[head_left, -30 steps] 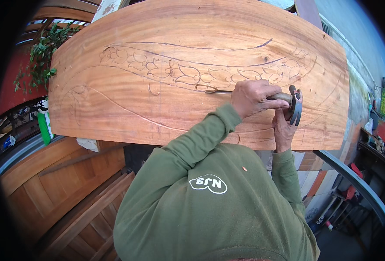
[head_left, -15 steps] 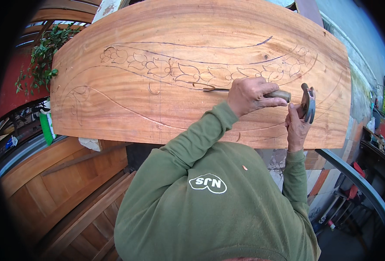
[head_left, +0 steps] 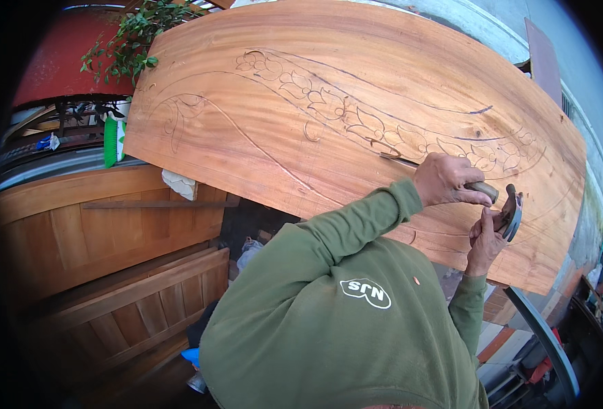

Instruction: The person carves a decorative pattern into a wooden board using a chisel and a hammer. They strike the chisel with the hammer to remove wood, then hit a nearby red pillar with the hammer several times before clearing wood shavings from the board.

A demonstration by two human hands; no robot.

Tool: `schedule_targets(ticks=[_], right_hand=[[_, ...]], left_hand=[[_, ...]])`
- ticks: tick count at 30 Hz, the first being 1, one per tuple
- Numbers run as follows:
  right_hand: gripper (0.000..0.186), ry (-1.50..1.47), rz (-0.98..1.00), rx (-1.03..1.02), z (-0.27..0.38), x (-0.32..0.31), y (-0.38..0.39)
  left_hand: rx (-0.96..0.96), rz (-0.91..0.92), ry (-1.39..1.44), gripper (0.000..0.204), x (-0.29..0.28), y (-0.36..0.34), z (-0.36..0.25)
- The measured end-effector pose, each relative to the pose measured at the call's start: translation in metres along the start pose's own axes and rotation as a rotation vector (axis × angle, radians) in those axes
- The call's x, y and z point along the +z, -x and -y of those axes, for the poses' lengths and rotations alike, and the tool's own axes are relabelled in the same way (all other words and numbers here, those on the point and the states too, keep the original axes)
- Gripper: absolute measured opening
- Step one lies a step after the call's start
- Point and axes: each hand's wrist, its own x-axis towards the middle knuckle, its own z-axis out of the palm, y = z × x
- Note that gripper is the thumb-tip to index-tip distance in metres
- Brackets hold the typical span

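While gripped in the closed left hand (head_left: pixel 446 178), slim wooden-handled chisel (head_left: pixel 438 172) lies with long axis running upper left to lower right across large reddish-brown wooden plank (head_left: pixel 301 146), metal tip to the left, set on the carved flower-and-leaf outline (head_left: pixel 356 123), handle butt projecting right of the fist. Right hand (head_left: pixel 487 235) closed around small dark metal hammer (head_left: pixel 510 213), head held just beside and slightly below the chisel butt, not quite touching as far as can be told. Strike line therefore runs right to left along the chisel axis; right hand nearer the butt, left hand nearer the cutting edge (tip itself partly hidden by the fingers). Green sleeves entering from below, left forearm crossing the plank's lower edge. Plank tilted, spanning most of the view. Nothing seen between hammer head and butt. Surroundings: wooden panelled doors (head_left: pixel 110 273) lower left, leafy green plant (head_left: pixel 134 34) beyond the plank's upper left corner, green-and-white brush (head_left: pixel 113 140) beside its left end.
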Motion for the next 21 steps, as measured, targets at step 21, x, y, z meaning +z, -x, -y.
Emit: schedule_targets(ticks=[21], right_hand=[[0.028,-0.292,-0.042,0.130,-0.030,-0.003,-0.007]], left_hand=[[0.216,-0.218,0.417,0.066,-0.081,0.024,-0.011]])
